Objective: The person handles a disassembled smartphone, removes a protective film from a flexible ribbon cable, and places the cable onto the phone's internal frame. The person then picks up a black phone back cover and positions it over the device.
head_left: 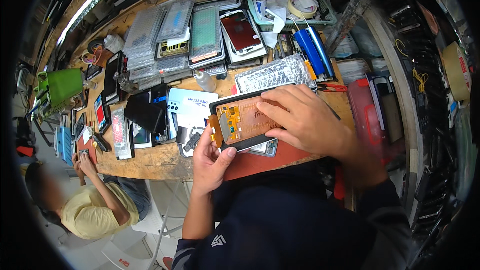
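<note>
Over the front of the workbench I hold a phone screen panel [250, 126], copper-coloured back facing up, inside a black rim. An orange flex cable [215, 131] sticks out at its left end, and small gold and orange circuit parts lie beside it. My left hand [212, 162] grips the panel's lower left corner, thumb along the near edge. From the right, my right hand [315, 122] reaches over the panel, its bent fingers and thumb on the copper back, covering the right end. Just left of the panel lies a pale blue phone back cover [192, 105] with handwriting.
Bubble-wrapped packs [142, 35] are stacked at the back. A basket [325, 12] with tape rolls stands back right, near blue cylindrical tools [310, 52]. A small bottle [205, 81] stands behind the panel. On the left, a person in a yellow shirt [100, 215] works at the bench.
</note>
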`<state>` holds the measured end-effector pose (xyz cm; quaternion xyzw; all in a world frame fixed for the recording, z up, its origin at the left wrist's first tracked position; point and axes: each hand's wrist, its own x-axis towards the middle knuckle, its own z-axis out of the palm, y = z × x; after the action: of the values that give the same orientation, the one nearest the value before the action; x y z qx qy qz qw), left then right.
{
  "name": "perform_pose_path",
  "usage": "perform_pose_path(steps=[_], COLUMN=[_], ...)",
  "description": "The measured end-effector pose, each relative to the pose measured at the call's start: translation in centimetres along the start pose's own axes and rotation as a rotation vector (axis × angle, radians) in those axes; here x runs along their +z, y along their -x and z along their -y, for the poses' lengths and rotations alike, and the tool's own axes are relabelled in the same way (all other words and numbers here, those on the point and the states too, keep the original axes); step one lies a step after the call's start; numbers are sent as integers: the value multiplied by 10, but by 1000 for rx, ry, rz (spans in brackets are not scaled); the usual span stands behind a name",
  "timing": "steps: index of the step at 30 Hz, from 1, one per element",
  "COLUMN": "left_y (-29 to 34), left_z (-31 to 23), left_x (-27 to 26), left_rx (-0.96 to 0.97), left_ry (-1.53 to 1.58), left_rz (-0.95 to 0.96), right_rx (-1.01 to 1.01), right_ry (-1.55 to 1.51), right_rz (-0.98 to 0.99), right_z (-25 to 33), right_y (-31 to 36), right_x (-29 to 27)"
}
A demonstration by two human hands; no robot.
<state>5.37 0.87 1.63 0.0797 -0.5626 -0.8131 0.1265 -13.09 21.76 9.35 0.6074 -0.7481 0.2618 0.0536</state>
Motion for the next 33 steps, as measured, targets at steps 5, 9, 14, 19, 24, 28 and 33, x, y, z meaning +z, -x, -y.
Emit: perform_pose_path(steps=[5, 9, 14, 19, 24, 28, 33], left_y=[1, 0, 4, 19, 29, 31, 32], left_z=[-8, -15, -17, -8, 0, 1, 2], left_x=[-4, -11, -20, -30, -32, -31, -33], left_rx=[-6, -25, -49, -86, -75, -61, -66], left_ry=[-97, -116, -19, 121, 176, 157, 162], left_rz=[33, 52, 76, 1, -62, -91, -126], right_rx=[6, -12, -9, 63, 106, 70, 39], right_ry=[-1, 14, -3, -234, -293, -176, -124], right_rz=[86, 51, 44, 77, 147, 207, 234], right_z=[3, 5, 6, 10, 15, 23, 29], right_y=[-5, -10, -16, -19, -25, -28, -31], right_x=[2, 11, 16, 15, 18, 22, 20])
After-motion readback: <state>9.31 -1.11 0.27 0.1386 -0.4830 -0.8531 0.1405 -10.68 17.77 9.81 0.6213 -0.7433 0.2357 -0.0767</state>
